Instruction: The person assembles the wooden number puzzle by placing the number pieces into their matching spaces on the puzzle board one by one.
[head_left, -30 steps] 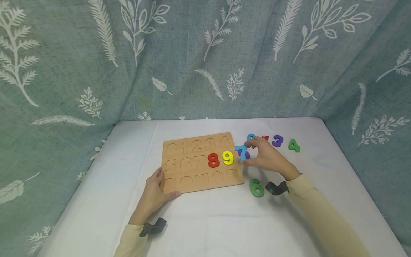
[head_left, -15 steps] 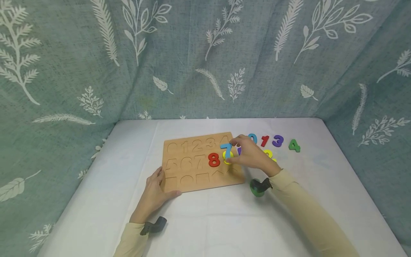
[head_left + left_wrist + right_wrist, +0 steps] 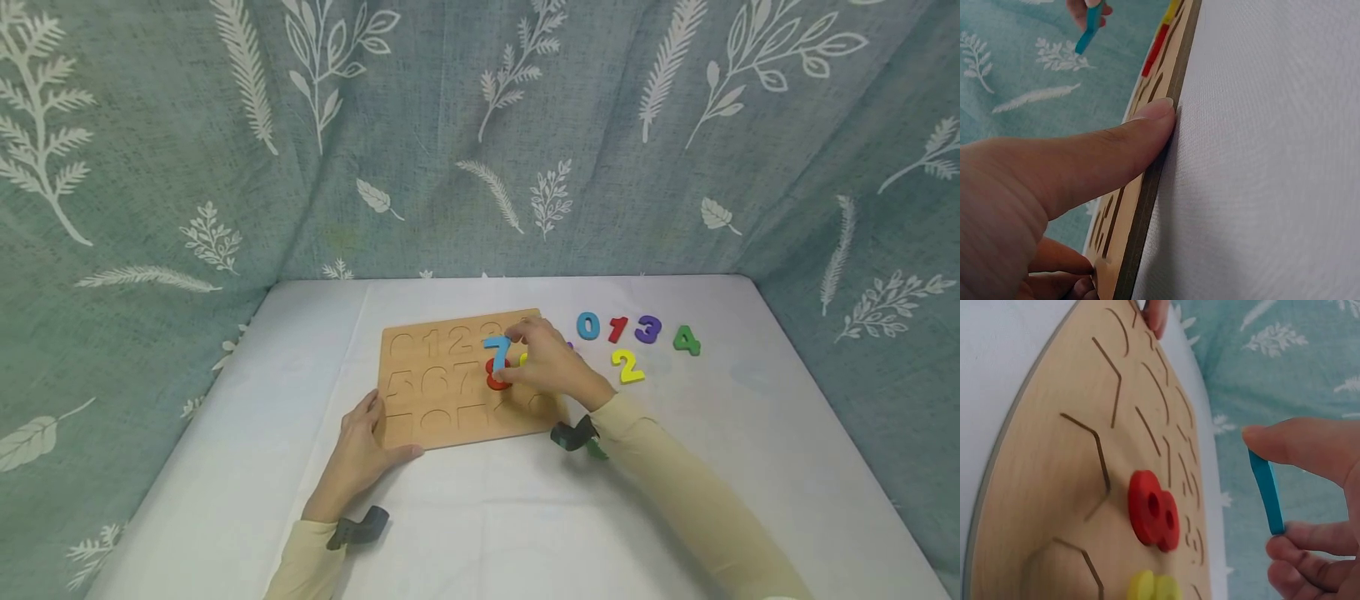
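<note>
My right hand (image 3: 551, 358) pinches a blue 7 (image 3: 497, 353) between thumb and fingertips, above the wooden board (image 3: 442, 429) and partly over the red 8 (image 3: 493, 377). In the right wrist view the blue 7 (image 3: 1266, 492) is held edge-on, apart from the board (image 3: 1054, 475). A yellow 9 (image 3: 1152, 586) sits beside the red 8 (image 3: 1147, 506). My left hand (image 3: 356, 458) grips the board's near left corner; in the left wrist view the thumb of the left hand (image 3: 1066, 169) presses on the board's edge.
Right of the board lie a blue 0 (image 3: 588, 326), a red 1 (image 3: 617, 329), a purple 3 (image 3: 648, 329), a green 4 (image 3: 686, 340) and a yellow 2 (image 3: 627, 367). The green 6 (image 3: 597, 450) is mostly hidden by the right wrist. A leaf-patterned curtain (image 3: 435, 125) hangs behind the table.
My right hand has carried the blue 7 leftward, from the board's right edge past the yellow 9 to over the red 8. My left hand stays on the board's corner.
</note>
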### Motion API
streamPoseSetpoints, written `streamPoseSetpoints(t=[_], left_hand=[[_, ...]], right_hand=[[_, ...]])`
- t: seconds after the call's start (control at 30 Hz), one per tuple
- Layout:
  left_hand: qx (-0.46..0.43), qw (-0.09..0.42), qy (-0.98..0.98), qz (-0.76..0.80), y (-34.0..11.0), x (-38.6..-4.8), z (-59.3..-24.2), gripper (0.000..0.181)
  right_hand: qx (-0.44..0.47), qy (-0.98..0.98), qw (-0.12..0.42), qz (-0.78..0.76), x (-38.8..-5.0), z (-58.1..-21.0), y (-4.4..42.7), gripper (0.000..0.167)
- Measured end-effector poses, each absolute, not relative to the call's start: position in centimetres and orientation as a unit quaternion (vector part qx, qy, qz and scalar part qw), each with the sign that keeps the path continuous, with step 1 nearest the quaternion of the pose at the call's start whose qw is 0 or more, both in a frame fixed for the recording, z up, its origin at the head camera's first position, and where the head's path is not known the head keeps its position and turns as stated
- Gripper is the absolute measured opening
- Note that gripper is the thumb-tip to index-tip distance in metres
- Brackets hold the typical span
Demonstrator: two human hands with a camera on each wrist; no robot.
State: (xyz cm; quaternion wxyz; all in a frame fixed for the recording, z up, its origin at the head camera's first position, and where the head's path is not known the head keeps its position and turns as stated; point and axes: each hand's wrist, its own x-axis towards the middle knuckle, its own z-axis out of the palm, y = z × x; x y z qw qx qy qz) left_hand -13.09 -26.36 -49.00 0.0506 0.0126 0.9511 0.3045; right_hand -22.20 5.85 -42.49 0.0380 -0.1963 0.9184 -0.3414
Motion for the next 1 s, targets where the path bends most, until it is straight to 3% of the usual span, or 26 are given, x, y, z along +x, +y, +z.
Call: streamPoseSetpoints(t=[0.33, 1.0], left_hand=[[0.017, 0.044, 0.952, 0.302, -26.3, -13.1, -48.9, 0.120], [0.019, 0.041, 0.953, 0.300, -26.4, -13.2, -49.2, 0.121]], right_hand=[[-0.210, 0.917, 0.006, -0.339, -22.5, -43.7, 3.9, 0.062], [-0.213, 0.924, 0.006, -0.319, -22.7, -45.7, 1.6, 0.061]])
